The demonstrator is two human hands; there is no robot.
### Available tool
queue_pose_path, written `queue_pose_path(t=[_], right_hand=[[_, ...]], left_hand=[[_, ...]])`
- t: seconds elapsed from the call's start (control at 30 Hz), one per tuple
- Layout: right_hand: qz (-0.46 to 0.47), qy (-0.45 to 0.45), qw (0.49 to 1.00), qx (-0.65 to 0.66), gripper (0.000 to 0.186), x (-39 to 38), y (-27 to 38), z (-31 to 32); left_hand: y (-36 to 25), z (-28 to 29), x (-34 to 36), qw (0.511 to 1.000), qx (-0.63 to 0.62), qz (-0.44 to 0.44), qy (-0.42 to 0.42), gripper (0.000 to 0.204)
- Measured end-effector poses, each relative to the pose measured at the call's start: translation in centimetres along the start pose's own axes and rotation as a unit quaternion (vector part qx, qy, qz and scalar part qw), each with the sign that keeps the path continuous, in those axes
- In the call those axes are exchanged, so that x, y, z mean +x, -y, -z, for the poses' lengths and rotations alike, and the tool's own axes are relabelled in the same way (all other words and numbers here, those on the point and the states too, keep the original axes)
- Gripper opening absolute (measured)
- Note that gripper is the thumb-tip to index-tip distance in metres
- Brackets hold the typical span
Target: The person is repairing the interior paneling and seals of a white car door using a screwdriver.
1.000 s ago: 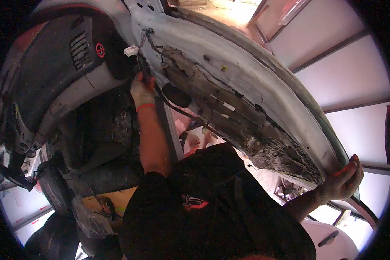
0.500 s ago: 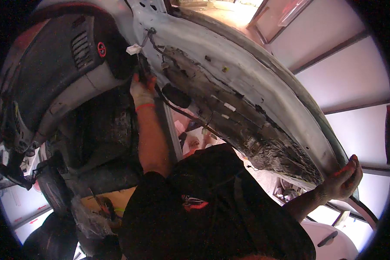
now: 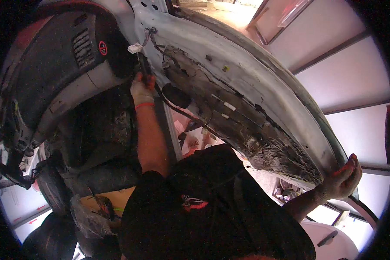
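A car door (image 3: pixel 290 110) stands swung wide on my right, its trim off and its inner side bare grey metal with dark, worn lining. At the front edge of the door opening, my left hand (image 3: pixel 142 92), in a light glove, closes its fingers round a dark strip (image 3: pixel 144 67). Part of that grip is hidden by the hand itself. My right hand (image 3: pixel 346 177) is curled at the door's rear edge, fingertips upward and palm against the edge. Above my left hand a white connector (image 3: pixel 135 48) hangs by a wiring harness (image 3: pixel 150 35).
On the left are the dashboard (image 3: pixel 52 56) with its side vent and the dark footwell. A clear plastic bag (image 3: pixel 89 216) lies beside an orange-yellow panel (image 3: pixel 125 198) near the seat. White framed wall panels (image 3: pixel 355 82) stand beyond the door. Assorted items lie on the floor under it.
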State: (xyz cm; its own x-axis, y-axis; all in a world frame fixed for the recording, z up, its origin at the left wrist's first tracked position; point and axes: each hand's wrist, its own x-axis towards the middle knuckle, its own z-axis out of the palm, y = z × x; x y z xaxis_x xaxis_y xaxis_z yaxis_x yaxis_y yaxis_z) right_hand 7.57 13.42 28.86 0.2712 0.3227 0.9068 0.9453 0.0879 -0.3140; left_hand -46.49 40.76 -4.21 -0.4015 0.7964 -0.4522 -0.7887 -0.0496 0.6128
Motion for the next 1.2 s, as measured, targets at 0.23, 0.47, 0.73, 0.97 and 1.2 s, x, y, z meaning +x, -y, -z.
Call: queue_pose_path(t=[0.23, 0.47, 0.73, 0.97, 1.2], right_hand=[[-0.008, -0.008, 1.0, -0.014, 0.016, 0.0, 0.1, 0.1], [-0.021, -0.013, 1.0, 0.011, 0.014, -0.1, 0.3, -0.2], [-0.006, 0.004, 1.0, -0.004, 0.016, 0.0, -0.2, 0.0], [-0.013, 0.002, 1.0, 0.012, 0.016, 0.1, -0.1, 0.0], [-0.01, -0.023, 0.999, 0.022, 0.014, 0.0, 0.0, -0.2]], left_hand=[[-0.5, -1.7, -2.4, 0.999, 0.032, -0.022, 0.029, 0.019], [0.0, -2.3, -2.0, 0.997, -0.077, -0.004, 0.019, 0.016], [-0.8, -2.2, -3.1, 0.999, 0.028, -0.021, 0.039, 0.032], [-1.0, -3.3, -3.1, 0.994, 0.095, -0.045, -0.024, 0.029], [-0.7, -2.8, -2.8, 0.998, 0.044, -0.029, 0.036, 0.021]])
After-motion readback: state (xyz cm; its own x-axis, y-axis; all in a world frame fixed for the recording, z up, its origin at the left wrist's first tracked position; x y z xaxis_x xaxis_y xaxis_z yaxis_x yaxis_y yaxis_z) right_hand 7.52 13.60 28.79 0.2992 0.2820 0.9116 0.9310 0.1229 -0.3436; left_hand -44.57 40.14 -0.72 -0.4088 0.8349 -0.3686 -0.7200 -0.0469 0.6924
